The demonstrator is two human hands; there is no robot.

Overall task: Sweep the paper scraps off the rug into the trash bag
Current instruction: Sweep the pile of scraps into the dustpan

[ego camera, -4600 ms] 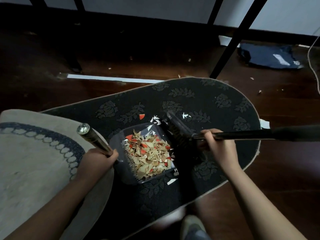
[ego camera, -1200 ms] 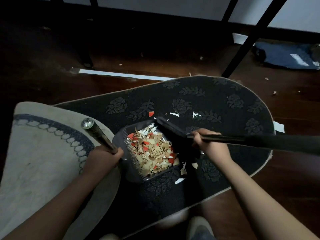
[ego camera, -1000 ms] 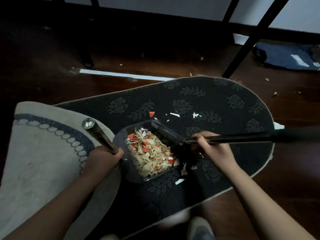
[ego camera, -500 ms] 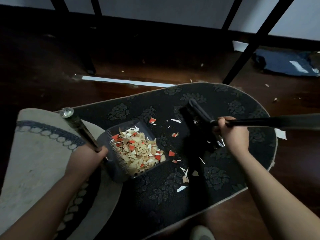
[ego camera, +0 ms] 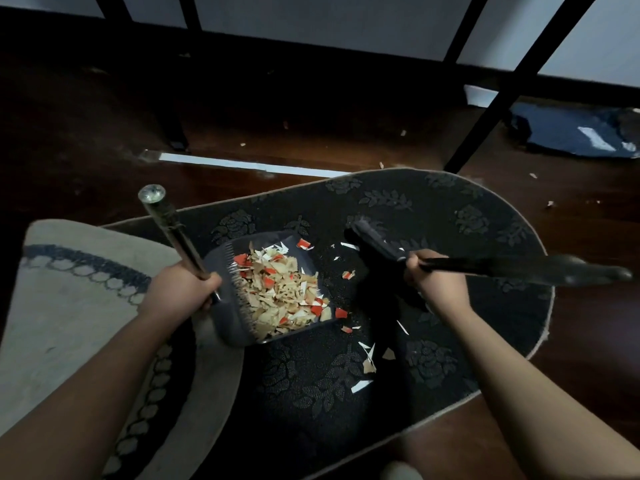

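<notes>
The fingers of the left hand (ego camera: 180, 292) are curled round the metal dustpan handle (ego camera: 173, 237), which rises toward the upper left of the frame and ends in a shiny round cap. The fingers of the right hand (ego camera: 434, 284) are wrapped round the dark broom handle (ego camera: 519, 270), which runs off toward the right edge of the frame.

At the lower end of the metal handle, the dark dustpan (ego camera: 225, 320) is set on the dark floral rug (ego camera: 467, 220) at the centre of the frame, its open mouth turned toward the right. A heap of tan, white and red paper scraps (ego camera: 277, 292) is held inside the pan. Just left of the right hand, the broom head (ego camera: 375, 240) is seen slanting up and to the left, apart from the pan's mouth.

Loose scraps (ego camera: 369, 362) are scattered on the rug between pan and broom and below them: red bits by the pan's lower right corner, white slivers and a tan piece lower down, and a red piece near the pan's upper edge.

A pale oval rug (ego camera: 69, 306) with a dark ring pattern is lapped by the dark rug at the left of the frame. Both are laid on a dark wooden floor (ego camera: 104, 150), where a few small specks are seen. A crumpled dark blue bag (ego camera: 571, 133) lies on the floor at the upper right, beside slanted black metal legs (ego camera: 502, 102). A pale strip (ego camera: 242, 166) is seen on the floor above the dark rug.
</notes>
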